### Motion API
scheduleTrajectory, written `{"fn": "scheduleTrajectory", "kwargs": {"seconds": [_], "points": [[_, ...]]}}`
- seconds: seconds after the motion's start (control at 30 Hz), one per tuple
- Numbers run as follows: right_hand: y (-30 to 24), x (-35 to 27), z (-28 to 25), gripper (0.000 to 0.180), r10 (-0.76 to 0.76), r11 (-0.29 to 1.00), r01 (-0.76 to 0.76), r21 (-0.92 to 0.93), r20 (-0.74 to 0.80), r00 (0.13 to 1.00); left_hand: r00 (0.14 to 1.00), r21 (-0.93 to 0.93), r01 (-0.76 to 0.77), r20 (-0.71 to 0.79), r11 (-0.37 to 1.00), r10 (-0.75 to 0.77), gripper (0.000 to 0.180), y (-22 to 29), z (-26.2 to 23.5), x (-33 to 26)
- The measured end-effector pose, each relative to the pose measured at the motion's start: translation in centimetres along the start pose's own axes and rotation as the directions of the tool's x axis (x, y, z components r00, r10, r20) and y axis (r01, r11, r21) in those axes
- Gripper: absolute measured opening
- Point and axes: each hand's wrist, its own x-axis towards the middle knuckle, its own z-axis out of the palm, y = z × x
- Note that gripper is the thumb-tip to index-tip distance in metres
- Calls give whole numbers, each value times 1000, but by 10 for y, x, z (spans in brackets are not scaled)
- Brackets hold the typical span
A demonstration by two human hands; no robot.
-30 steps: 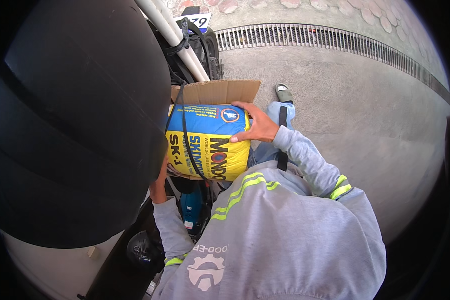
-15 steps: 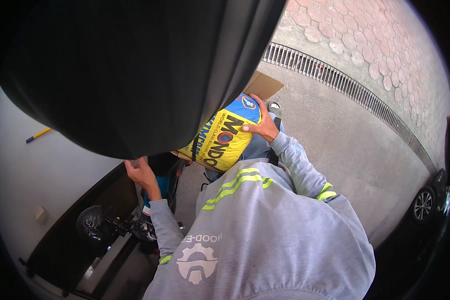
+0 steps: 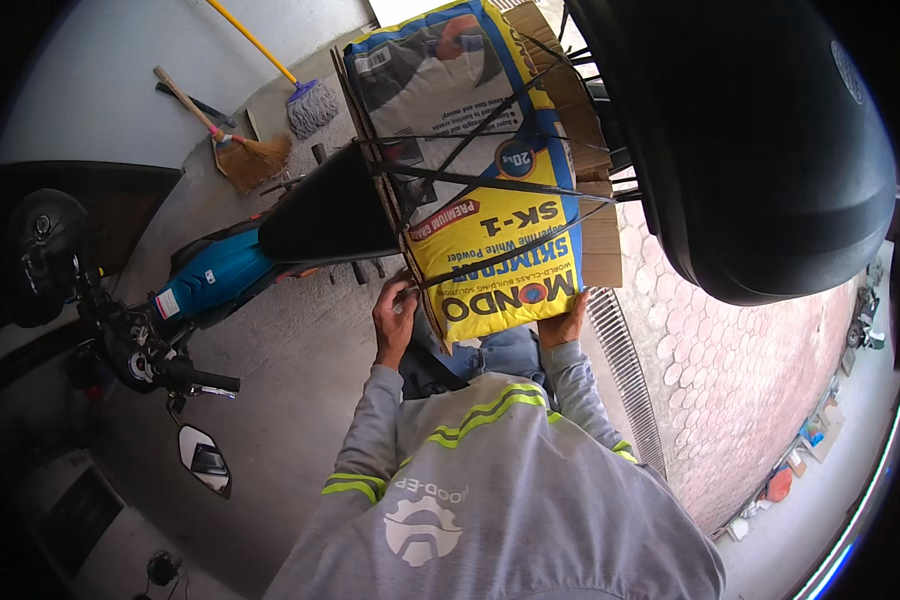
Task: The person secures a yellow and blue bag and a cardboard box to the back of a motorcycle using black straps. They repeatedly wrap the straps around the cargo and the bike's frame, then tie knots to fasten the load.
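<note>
A yellow, blue and grey sack of powder [image 3: 490, 225] lies across the rear of a motorcycle seat [image 3: 330, 215], on top of flattened cardboard [image 3: 600, 240]. Black cords [image 3: 510, 185] cross over it. My left hand [image 3: 395, 318] is at the sack's near left corner, its fingers pinched on the end of a cord by the cardboard edge. At the near right corner, my right hand [image 3: 567, 322] grips the sack from below and the side, its fingers partly hidden beneath.
A large black top box [image 3: 770, 150] stands just right of the sack. The motorcycle's teal body [image 3: 215, 275], handlebar [image 3: 205, 380] and mirror [image 3: 205, 458] extend left. A broom [image 3: 250, 160] and a mop [image 3: 312, 105] are by the wall; a drain grate [image 3: 625, 370] runs at right.
The view has swung, so the black box sits right instead of covering the left, revealing the motorcycle. My left hand is now at the sack's corner; my right hand has shifted to a near lower corner.
</note>
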Motion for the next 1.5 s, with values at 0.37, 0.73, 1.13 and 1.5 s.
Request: {"fn": "scheduleTrajectory", "kwargs": {"seconds": [0.37,0.73,1.13,1.5], "points": [[2,-10,42,80,-94,985,79,-156,-88,992,889,186,-449,-5,874,458,25,-26,-12,39],[9,-16,67,80,-123,978,83,-192,-208,970,875,88,-483,-1,871,485,23,-16,-25,48],[84,-22,16,81,116,929,-75,363,-91,989,824,153,-564,51,811,564,35,51,-16,34],[102,-30,36,57,268,907,-230,353,-63,961,925,170,-379,67,910,373,24,10,-13,15]]}}
